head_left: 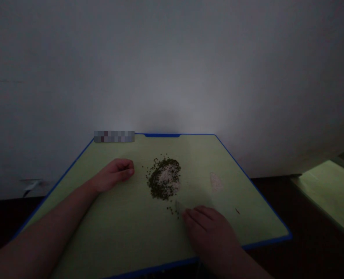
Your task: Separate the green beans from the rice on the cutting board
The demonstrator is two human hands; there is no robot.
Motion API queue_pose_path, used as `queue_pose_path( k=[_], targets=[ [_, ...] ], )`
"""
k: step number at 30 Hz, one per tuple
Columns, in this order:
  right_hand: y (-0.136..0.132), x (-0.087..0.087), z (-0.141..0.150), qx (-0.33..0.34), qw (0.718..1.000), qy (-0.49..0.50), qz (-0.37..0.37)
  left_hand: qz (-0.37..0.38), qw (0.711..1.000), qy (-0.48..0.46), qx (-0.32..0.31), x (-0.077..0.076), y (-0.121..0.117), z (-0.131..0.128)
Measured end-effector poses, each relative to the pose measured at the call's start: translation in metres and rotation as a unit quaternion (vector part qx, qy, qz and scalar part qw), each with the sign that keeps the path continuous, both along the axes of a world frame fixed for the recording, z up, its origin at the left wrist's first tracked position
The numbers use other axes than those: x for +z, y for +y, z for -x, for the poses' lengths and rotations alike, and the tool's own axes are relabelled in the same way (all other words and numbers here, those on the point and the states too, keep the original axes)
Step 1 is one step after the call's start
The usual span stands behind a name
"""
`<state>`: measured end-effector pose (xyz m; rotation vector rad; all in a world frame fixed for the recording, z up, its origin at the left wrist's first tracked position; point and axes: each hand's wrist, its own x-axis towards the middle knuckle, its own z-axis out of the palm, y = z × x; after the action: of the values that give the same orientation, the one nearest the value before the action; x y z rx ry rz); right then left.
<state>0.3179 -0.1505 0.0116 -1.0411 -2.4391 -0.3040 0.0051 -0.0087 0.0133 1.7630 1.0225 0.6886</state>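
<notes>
Mixed in one pile [163,180] are small green beans, like mung beans, and pale grains that look like rice. Left of it, my left hand [118,172] rests on the table with its fingers curled in a loose fist, and no object shows in it. My right hand [205,226] is closed low on the table, nearer to me than the pile. From its fingertips a small, pale, see-through flat piece [178,207] sticks out toward a few loose beans [172,211]. A separate patch of pale grains [216,182] lies to the right of the pile.
The pale green table [116,228] has a blue edge and stands against a grey wall [172,69]. A blurred-out strip [114,136] is at its far left corner. A thin dark sliver [237,211] lies at right. Another light-topped table [331,190] stands farther right.
</notes>
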Motion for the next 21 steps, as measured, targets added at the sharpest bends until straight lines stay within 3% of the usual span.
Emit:
queue_pose_path(
  k=[2, 5, 8, 11, 17, 21],
  targets=[
    [0.0, -0.002, 0.006, 0.009, 1.0, -0.023, 0.014, -0.001, 1.0, 0.002, 0.001, 0.0, 0.0, 0.001],
    [0.007, -0.006, 0.006, -0.032, 0.998, -0.04, 0.021, 0.0, 1.0, 0.005, 0.0, -0.002, 0.001, 0.001],
    [0.018, -0.005, -0.006, -0.084, 0.995, -0.035, 0.029, -0.005, 1.0, 0.002, -0.003, -0.003, 0.001, 0.002],
    [0.031, 0.008, -0.028, -0.104, 0.994, 0.008, 0.044, -0.007, 1.0, 0.002, -0.001, -0.004, 0.002, 0.002],
    [0.095, 0.049, -0.075, -0.014, 0.986, 0.057, 0.154, -0.013, 1.0, 0.004, -0.005, -0.005, 0.003, 0.003],
    [0.148, 0.053, -0.084, 0.035, 0.948, 0.075, 0.306, -0.014, 1.0, 0.005, -0.006, -0.006, 0.003, 0.004]
  ],
)
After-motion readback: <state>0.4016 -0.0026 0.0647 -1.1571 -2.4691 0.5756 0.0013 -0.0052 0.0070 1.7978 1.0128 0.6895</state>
